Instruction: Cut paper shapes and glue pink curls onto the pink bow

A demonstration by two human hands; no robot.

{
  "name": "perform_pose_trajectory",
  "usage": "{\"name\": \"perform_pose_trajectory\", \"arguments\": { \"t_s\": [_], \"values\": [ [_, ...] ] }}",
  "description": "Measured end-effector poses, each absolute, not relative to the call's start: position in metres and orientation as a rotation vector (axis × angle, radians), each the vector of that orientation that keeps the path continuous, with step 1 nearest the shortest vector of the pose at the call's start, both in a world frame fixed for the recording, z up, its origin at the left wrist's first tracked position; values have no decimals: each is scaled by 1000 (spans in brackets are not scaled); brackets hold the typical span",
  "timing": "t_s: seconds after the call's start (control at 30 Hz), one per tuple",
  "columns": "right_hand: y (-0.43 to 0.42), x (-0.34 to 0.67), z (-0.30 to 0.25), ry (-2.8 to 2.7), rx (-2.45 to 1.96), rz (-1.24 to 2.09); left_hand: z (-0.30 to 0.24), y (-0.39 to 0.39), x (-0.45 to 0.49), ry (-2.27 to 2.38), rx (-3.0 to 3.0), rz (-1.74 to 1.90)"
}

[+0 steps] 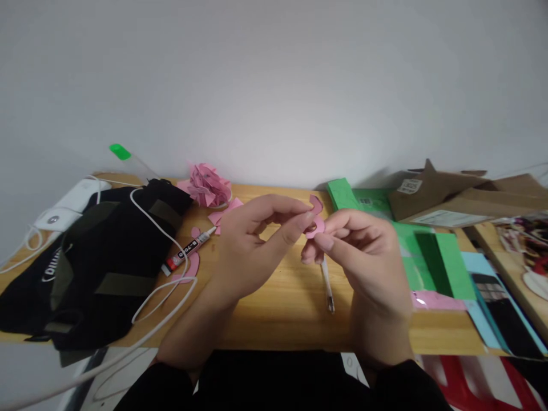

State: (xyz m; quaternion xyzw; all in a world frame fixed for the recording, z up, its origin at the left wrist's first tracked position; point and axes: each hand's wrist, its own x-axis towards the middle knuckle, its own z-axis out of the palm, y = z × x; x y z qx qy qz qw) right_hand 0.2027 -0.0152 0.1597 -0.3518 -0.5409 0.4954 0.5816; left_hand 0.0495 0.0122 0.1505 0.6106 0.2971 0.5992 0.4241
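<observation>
A curled strip of pink paper (317,227) is pinched between both hands above the wooden table. My left hand (261,245) grips it from the left with thumb and fingers. From the right, my right hand (363,251) holds its lower curve between thumb and forefinger. One end of the strip bends upward past the left fingertips. Below the hands, a slim white pen-like tool (327,284) lies on the table, its upper end hidden by the right fingers. A crumpled cluster of pink paper (208,185) sits behind the left hand.
A glue tube (188,251) lies on a pink paper curve, left of my hands. The black bag (107,262) and a white cable (165,317) take up the left side. To the right are green paper (411,251), a cardboard box (458,200) and a dark case (500,308).
</observation>
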Motion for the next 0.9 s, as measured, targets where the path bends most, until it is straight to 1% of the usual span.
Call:
{"name": "perform_pose_trajectory", "arguments": {
  "t_s": [0.3, 0.5, 0.6, 0.67, 0.73, 0.77, 0.8, 0.83, 0.9],
  "values": [
    [-20, 202, 158, -1398, -889, 1016, 153, 14, 46, 770, 1429, 1361],
    [-18, 202, 155, -1408, -938, 922, 158, 14, 45, 773, 1509, 1340],
    [-18, 206, 153, -1397, -975, 921, 157, 24, 26, 856, 1586, 1432],
    [-19, 207, 152, -1377, -988, 883, 152, 31, 2, 964, 1503, 1643],
    [-20, 207, 152, -1362, -992, 833, 141, 32, -27, 1099, 1554, 1735],
    [-20, 206, 152, -1360, -1001, 809, 134, 29, -42, 1276, 1580, 1695],
    [-21, 205, 153, -1364, -1020, 789, 126, 24, -55, 1471, 1644, 1526],
    [-22, 204, 153, -1376, -1040, 776, 118, 17, -67, 1646, 1732, 1213],
    [-23, 202, 155, -1407, -1076, 767, 101, 0, -83, 1784, 1762, 874]
  ]
}}
